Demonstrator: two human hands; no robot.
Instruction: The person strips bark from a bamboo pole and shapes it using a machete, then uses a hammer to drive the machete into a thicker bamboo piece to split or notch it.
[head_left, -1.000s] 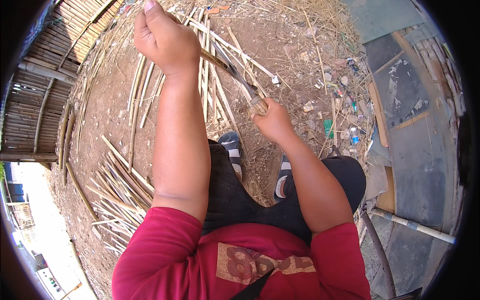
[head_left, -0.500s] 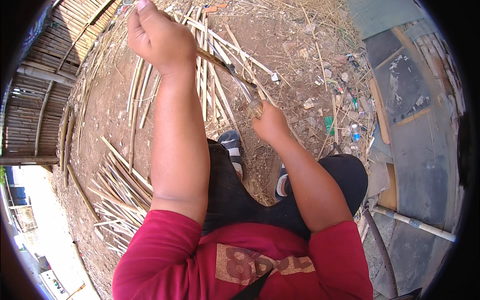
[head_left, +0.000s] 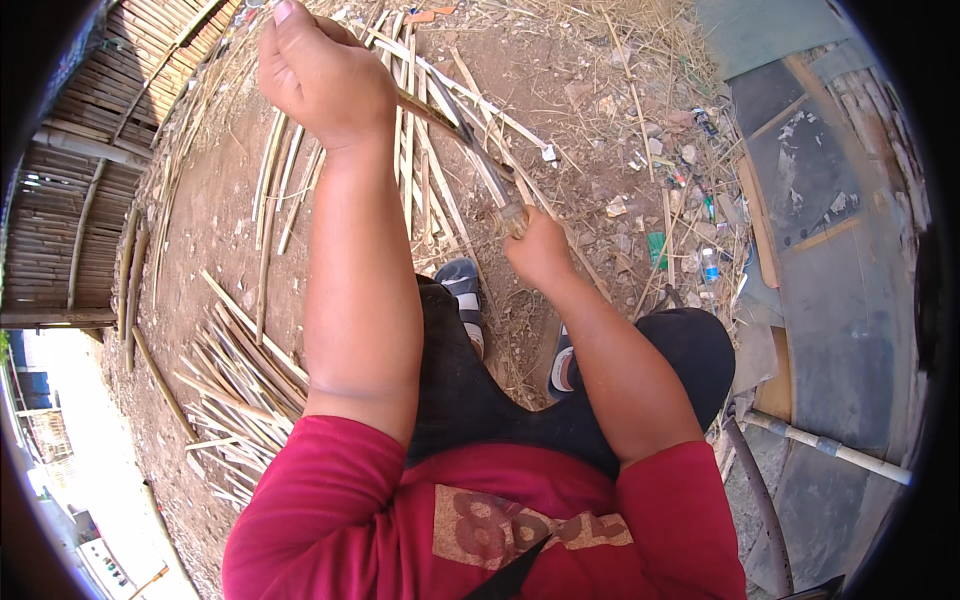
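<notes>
1 likely knife in right hand

Ground: bare brown dirt, stony. Fanned pile of pale split strips at lower left. More long strips crisscrossed at top centre, plus a few near-parallel ones just left of those. Dry straw upper right. Litter right side: clear blue-labelled bottle, green scrap beside it, whitish scrap. Orange pieces at top.

Sticks lie on the ground before the feet; a stick pile lies left; a bottle is right.
</notes>
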